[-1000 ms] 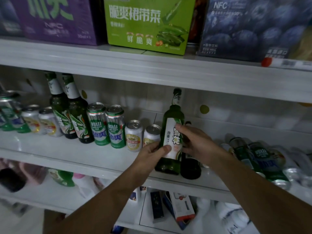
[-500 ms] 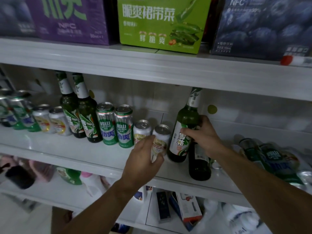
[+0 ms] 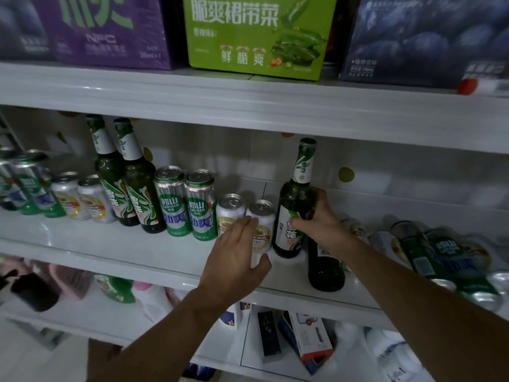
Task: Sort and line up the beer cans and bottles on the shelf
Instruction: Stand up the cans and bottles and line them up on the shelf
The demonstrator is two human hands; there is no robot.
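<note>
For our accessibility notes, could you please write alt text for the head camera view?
A person's right hand grips an upright green glass beer bottle at the end of a row of cans and bottles on a white shelf, while the open left hand hovers in front of two short white cans. More cans lie tumbled at the right.

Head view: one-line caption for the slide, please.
Right hand grips an upright green bottle beside short cans; left hand hovers open.
</note>
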